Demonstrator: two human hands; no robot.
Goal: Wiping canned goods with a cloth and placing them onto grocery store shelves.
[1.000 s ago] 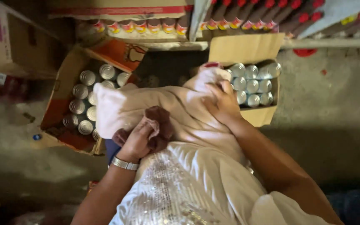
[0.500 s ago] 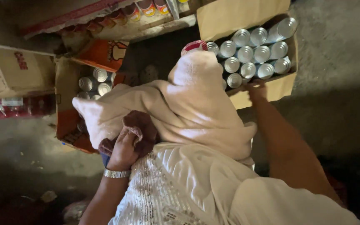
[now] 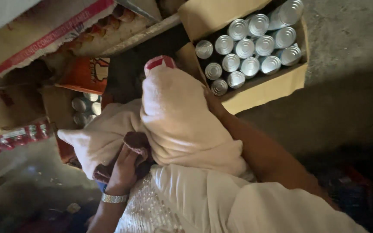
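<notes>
Can wiped inside a cloth

A can (image 3: 159, 63), red rim showing at 12 o'clock, is wrapped in a pale cloth (image 3: 182, 125). The left hand (image 3: 124, 170) is closed on a dark rag (image 3: 135, 142) at 7 o'clock. The right hand (image 3: 212, 103) is mostly hidden; its grip cannot be told. The wiping step seems in hand; the box (image 3: 260, 88) of cans lies at 2 o'clock.

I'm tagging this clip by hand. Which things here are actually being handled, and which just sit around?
In hand:
left hand gripping the pale cloth and the dark brown rag
red-topped can wrapped in that cloth
right hand, mostly hidden behind the cloth

Sitting around:
open box of silver cans
orange box of cans
flattened carton
</notes>
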